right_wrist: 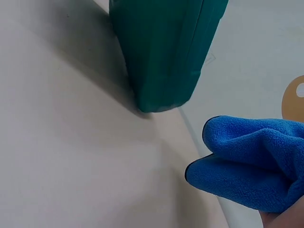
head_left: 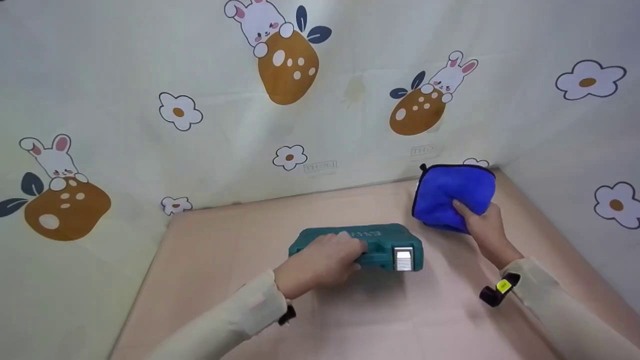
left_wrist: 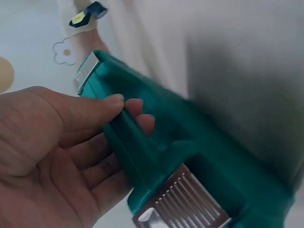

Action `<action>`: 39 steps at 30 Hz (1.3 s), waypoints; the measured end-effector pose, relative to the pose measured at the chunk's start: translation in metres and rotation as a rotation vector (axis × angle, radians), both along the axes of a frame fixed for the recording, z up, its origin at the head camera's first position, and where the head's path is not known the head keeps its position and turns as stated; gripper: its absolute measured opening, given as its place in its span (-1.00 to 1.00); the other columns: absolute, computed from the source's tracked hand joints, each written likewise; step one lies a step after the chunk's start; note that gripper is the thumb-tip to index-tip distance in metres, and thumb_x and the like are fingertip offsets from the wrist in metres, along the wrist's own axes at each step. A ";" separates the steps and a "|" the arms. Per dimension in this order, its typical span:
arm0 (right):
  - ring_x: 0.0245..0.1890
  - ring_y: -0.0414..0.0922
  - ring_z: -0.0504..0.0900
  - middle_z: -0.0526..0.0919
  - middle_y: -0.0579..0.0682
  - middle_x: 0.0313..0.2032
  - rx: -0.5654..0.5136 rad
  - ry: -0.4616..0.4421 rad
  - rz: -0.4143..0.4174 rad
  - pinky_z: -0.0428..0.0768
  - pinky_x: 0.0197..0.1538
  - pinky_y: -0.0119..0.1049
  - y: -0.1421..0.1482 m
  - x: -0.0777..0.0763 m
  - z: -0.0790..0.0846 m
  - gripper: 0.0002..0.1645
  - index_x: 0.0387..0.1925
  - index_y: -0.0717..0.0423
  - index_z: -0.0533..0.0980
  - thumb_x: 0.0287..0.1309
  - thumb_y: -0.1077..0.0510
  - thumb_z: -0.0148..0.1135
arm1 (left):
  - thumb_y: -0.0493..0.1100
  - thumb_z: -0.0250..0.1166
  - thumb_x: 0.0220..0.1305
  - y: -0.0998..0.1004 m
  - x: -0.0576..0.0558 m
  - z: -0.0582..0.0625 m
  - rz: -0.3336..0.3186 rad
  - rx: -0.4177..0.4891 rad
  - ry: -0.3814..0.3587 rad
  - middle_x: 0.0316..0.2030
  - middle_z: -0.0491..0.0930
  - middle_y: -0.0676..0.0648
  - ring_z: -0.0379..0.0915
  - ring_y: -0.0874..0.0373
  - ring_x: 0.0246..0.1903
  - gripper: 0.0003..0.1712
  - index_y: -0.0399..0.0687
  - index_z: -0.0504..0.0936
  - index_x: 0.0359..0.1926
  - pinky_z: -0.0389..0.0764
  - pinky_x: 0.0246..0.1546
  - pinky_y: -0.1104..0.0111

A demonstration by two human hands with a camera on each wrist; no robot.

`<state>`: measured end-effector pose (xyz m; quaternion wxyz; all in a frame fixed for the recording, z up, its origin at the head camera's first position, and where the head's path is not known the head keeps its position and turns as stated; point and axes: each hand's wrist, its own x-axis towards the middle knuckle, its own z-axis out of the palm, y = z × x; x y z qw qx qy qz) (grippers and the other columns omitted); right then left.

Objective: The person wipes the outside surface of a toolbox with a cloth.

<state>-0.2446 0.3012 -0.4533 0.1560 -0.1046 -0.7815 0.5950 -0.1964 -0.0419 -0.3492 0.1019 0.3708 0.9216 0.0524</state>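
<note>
A teal hard-plastic carrying case (head_left: 385,232) with metal latches is near the middle of the table. My left hand (head_left: 327,257) grips it by its handle, with the fingers wrapped round the bar in the left wrist view. One ridged latch (left_wrist: 183,202) shows close to that hand. To the right, my right hand (head_left: 482,222) pinches a folded blue cloth (head_left: 450,192) with dark edging, thumb on its front. In the right wrist view the cloth (right_wrist: 251,166) looks fuzzy and doubled over, apart from the case's end (right_wrist: 161,71). Most of the right hand is hidden there.
The pale pink tabletop (head_left: 225,280) carries shadows below the case and cloth. Behind and at both sides hangs a whitish curtain (head_left: 225,150) printed with rabbits and flowers. A wrist camera (head_left: 495,295) hangs by the right sleeve.
</note>
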 end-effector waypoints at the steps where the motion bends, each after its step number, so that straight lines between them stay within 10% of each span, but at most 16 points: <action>1: -0.15 -0.30 0.59 0.59 0.08 -0.01 -0.008 0.004 0.000 0.52 -0.06 -0.48 0.001 0.000 0.000 -0.34 0.14 0.38 0.40 0.32 -0.07 0.37 | -0.15 0.32 0.44 0.000 -0.001 0.006 -0.002 -0.004 0.019 -0.29 0.61 0.03 0.45 0.15 -0.36 -0.78 -0.11 0.67 0.03 0.59 -0.21 0.32; 13: -0.15 -0.30 0.60 0.59 0.09 0.00 -0.023 -0.006 0.011 0.54 -0.08 -0.49 0.003 0.001 0.003 -0.33 0.16 0.39 0.38 0.32 -0.05 0.37 | -0.19 0.27 0.48 -0.003 -0.025 0.044 -0.047 -0.013 0.126 -0.38 0.57 -0.02 0.50 0.13 -0.45 -0.82 -0.17 0.66 -0.01 0.58 -0.39 0.39; 30: -0.05 -0.25 0.58 0.56 0.18 0.12 0.008 -0.034 0.082 0.50 0.01 -0.46 -0.002 0.003 -0.009 -0.31 0.24 0.40 0.35 0.38 -0.05 0.31 | -0.19 0.22 0.50 0.014 -0.113 0.016 0.128 -0.090 0.243 -0.08 0.68 -0.11 0.58 0.07 -0.27 -0.73 -0.12 0.66 0.12 0.63 0.00 0.23; 39: -0.05 -0.24 0.59 0.56 0.19 0.12 -0.021 -0.021 0.093 0.52 0.00 -0.47 -0.002 0.006 -0.011 -0.32 0.25 0.39 0.34 0.38 -0.03 0.30 | -0.19 0.25 0.49 0.028 -0.151 -0.015 0.211 -0.067 0.162 -0.13 0.67 -0.10 0.55 0.05 -0.25 -0.74 -0.11 0.67 0.11 0.60 0.05 0.18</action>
